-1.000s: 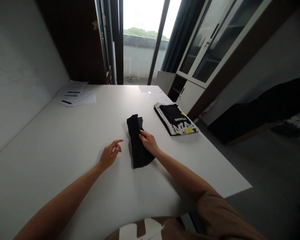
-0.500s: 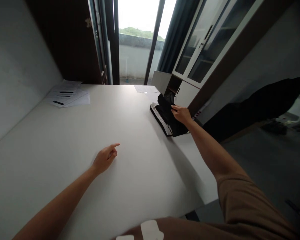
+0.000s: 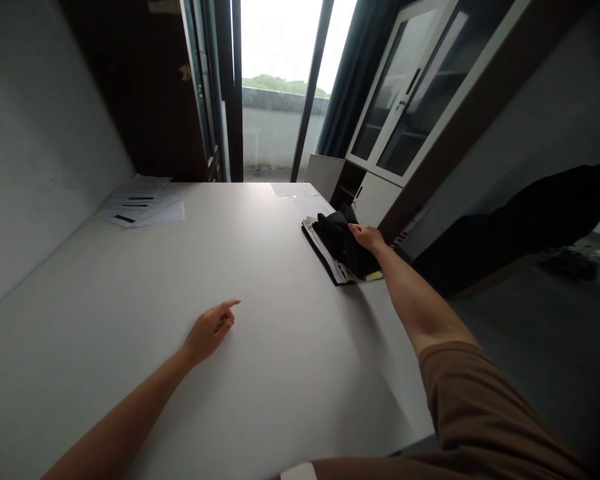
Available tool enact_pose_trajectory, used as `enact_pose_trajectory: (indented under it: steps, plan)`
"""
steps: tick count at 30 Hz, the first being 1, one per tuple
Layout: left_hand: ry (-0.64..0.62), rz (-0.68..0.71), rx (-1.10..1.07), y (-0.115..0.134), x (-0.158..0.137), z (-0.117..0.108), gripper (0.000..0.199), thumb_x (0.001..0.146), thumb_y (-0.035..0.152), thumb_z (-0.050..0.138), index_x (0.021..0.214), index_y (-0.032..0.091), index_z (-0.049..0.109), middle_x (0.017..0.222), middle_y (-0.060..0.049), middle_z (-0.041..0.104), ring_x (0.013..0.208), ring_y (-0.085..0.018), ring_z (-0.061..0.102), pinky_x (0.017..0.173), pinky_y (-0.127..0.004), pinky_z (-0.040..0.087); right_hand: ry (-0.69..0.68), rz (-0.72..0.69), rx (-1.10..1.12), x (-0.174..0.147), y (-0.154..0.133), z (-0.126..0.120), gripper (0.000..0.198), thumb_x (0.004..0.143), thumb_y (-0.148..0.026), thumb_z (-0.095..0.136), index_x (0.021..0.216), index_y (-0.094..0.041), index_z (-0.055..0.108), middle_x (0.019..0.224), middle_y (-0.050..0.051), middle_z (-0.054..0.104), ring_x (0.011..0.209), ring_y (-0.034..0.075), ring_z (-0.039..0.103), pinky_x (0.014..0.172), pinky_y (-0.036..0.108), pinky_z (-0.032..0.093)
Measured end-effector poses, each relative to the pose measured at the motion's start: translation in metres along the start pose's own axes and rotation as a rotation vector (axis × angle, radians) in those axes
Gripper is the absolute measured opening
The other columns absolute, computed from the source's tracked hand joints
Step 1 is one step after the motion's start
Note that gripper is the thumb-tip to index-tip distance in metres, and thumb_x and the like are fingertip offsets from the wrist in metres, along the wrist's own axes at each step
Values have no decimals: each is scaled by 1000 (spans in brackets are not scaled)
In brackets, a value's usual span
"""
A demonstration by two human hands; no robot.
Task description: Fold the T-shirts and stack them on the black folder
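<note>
My right hand (image 3: 367, 236) is stretched out to the far right of the white table (image 3: 260, 373). Its fingers are closed on a soft black fabric item (image 3: 341, 235), bunched and folded, whose exact kind I cannot make out. Beneath the fabric lies a black folder (image 3: 314, 248) with white papers along its left side, and a bit of yellow shows at its near edge. My left hand (image 3: 211, 330) rests on the bare tabletop, well apart from the folder. Its index finger points out, the other fingers are loosely curled, and it holds nothing.
Loose printed sheets (image 3: 139, 205) lie at the table's far left, by the wall. More paper (image 3: 294, 191) is at the far edge. Beyond it stands a white cabinet (image 3: 380, 190) with a lower door open. A dark draped shape (image 3: 520, 227) is at right.
The black fabric has shifted and spread over the folder under my right hand. Yellow now shows at the folder's near edge. My left hand stays in place; the view has tilted slightly.
</note>
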State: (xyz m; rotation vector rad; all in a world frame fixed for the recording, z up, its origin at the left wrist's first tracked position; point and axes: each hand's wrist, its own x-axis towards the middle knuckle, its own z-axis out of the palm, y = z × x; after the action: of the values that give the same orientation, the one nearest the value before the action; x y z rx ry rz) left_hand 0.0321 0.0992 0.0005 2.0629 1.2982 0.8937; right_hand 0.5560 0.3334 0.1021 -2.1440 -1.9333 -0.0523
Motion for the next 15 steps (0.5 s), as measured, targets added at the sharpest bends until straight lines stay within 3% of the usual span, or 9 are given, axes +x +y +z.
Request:
enact_pose_trajectory:
  steps: [3,7,11,15]
  plan:
    - [-9,-6,11,-1,0,0,40,100,32,46,137,25,59,87,0,67,80,-17,63,82,-30,50,-33,100,-14,10,20,9,52,106,-45,36,132,-17,71,138,18,64,124,28,61,102,37,45]
    - [-26,-12,34,-2,0,1,41,100,31,45,138,23,58,88,-1,67,81,-17,62,83,-30,49,-3,124,-99,12,43,23,49,100,-45,51,139,-18,67,160,18,41,141,33,45,114,44,38]
    - [-23,-13,40,0,1,0,42,100,32,44,138,23,59,89,-1,67,83,-17,62,85,-30,49,43,22,-114,5,39,47,56,102,-50,45,147,-19,58,166,16,31,149,34,34,119,48,32]
    - [-14,-11,45,2,2,-1,41,100,34,46,137,24,61,88,0,68,83,-17,63,85,-30,50,-110,-124,-108,-8,16,75,64,102,-58,42,157,-27,44,167,12,30,151,31,31,120,49,31]
